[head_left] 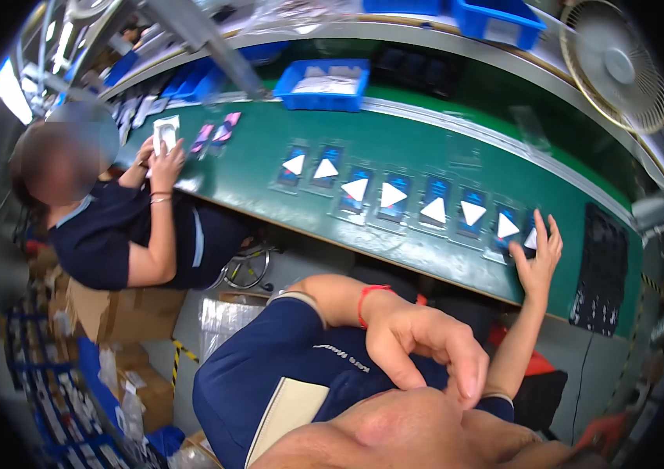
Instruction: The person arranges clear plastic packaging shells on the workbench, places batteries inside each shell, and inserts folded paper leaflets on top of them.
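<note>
My left hand point(430, 344), with a red string on its wrist, is raised close to my chin. Its fingers are loosely curled and I see nothing in them. My right hand point(539, 254) reaches to the right end of a row on the green table, fingers spread around the last flat package point(531, 238) and partly covering it. I cannot tell how firmly it touches. Beside it lies another clear package point(508, 225) with a dark blue insert and a white triangle. Several similar packages, such as this one point(355, 190), run leftward in the row.
A co-worker point(125, 227) at the left holds a white tray-like box point(166, 134). Pink-and-black pieces point(226, 127) lie nearby. A blue bin point(323, 84) stands at the green table's point(262, 133) back. A black mat point(602, 266) lies right; a fan point(615, 64) stands above.
</note>
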`<state>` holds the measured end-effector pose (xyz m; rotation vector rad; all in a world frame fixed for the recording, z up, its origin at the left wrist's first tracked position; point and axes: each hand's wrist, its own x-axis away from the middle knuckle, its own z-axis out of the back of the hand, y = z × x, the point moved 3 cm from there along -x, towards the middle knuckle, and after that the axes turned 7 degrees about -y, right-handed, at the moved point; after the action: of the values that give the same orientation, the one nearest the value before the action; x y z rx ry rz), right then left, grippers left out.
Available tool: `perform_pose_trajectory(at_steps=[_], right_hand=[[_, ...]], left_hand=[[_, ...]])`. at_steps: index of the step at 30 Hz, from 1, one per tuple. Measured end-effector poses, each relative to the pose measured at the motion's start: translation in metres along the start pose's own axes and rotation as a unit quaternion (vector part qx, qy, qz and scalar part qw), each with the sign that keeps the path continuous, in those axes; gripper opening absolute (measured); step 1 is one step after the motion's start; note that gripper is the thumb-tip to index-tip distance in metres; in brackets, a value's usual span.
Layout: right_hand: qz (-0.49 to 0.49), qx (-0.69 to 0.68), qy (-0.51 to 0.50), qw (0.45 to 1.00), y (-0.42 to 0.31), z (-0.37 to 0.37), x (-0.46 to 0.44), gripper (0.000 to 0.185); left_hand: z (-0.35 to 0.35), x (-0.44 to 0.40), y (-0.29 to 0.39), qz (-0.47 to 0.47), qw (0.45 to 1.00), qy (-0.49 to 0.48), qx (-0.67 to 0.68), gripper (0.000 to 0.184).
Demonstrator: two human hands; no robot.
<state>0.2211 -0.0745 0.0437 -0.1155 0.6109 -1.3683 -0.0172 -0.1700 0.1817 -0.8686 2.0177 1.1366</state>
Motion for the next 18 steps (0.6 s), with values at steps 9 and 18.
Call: perform_pose_trajectory(at_steps=[9,18], right_hand=[[0.047,0.064,-0.094,0.992,-0.044,-0.021,0.011,0.092],[0.068,0.059,-0.122,0.989,-0.115,-0.055,0.011,0.088]], left_hand=[[-0.006,-0.002,-0.008,-0.047,0.995,-0.079,0.026,0.021],[-0.017,0.016,0.014,-0.035,0.999,-0.039,-0.007,0.012]])
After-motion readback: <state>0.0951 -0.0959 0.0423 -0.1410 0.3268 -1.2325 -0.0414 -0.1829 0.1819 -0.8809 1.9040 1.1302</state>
